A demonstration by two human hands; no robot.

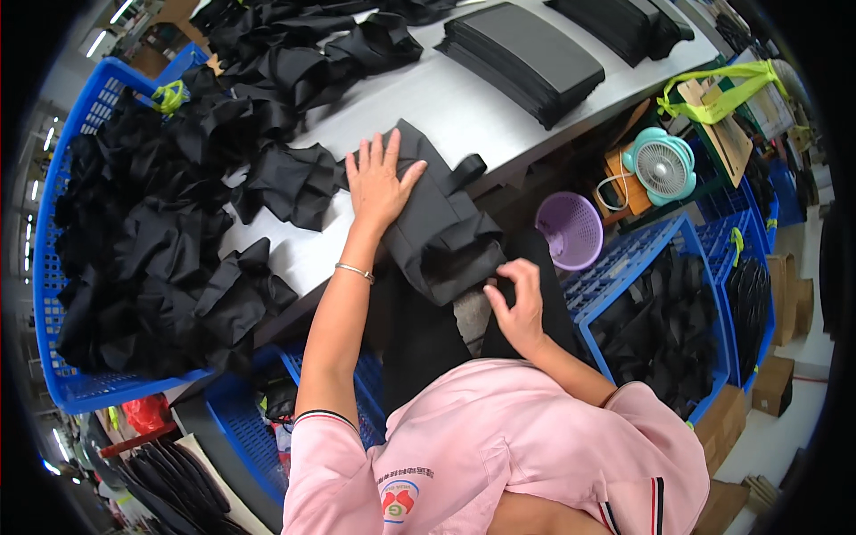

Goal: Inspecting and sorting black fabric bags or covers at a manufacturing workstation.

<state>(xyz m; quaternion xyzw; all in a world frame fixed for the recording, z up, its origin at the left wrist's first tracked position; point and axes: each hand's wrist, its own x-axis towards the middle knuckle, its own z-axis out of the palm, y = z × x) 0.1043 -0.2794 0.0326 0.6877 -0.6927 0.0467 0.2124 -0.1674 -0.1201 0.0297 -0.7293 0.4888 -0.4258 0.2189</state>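
Observation:
A black fabric bag with a short strap loop lies slanting over the table's front edge, its open end hanging toward my lap. My left hand presses flat on its upper part with the fingers spread. Close to the bag's open end is my right hand, its fingers bent and the thumb apart from the index finger. Its fingertips are by the fabric edge, and I see nothing held in them. Crumpled black fabric pieces lie left of my left hand.
A blue crate heaped with black fabric stands at left. Stacked flat black pieces lie on the pale table. At right are a purple basket, a teal fan and another blue crate.

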